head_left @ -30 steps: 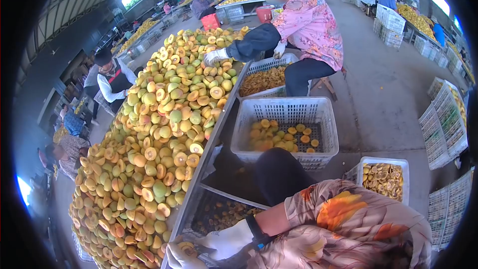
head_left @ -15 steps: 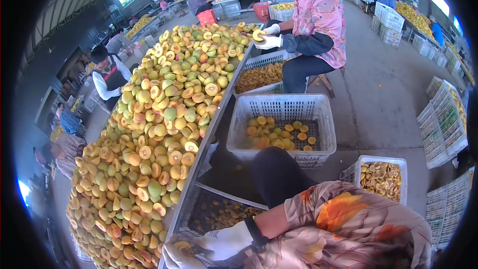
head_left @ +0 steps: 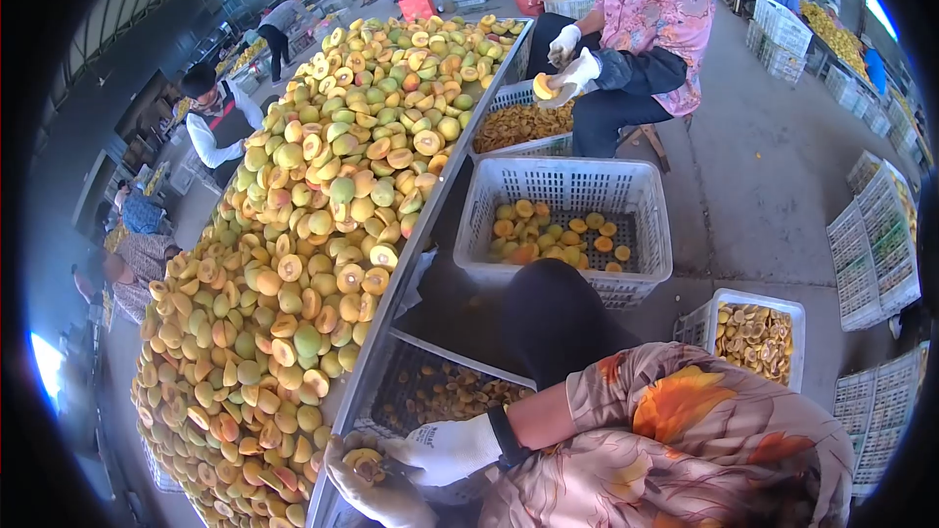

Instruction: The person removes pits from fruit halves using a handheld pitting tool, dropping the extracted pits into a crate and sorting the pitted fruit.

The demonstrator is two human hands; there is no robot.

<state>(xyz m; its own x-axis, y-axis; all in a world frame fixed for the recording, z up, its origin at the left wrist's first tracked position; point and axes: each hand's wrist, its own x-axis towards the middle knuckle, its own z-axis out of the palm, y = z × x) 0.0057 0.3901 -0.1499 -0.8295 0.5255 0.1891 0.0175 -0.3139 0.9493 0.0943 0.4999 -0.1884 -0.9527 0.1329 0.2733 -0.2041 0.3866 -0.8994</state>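
My left hand, in a pale work glove, is closed around a cut fruit half that looks like a peach or apricot, its cut face up. My right hand, gloved in white with a black band at the wrist, presses in against the same fruit half. Its fingers curl out of sight, and what they grip is hidden. Both hands are at the metal rim of a table heaped with halved yellow-green fruit. Below the rim, a crate contains small brown-orange pieces.
A white crate with some fruit halves stands beyond my knee. To the right is a smaller crate of brown pieces. A co-worker sits ahead, holding a fruit half. Stacked crates line the right side.
My view has shifted slightly, and the fruit half in my left hand shows more plainly. The co-worker ahead has lowered and parted their gloved hands.
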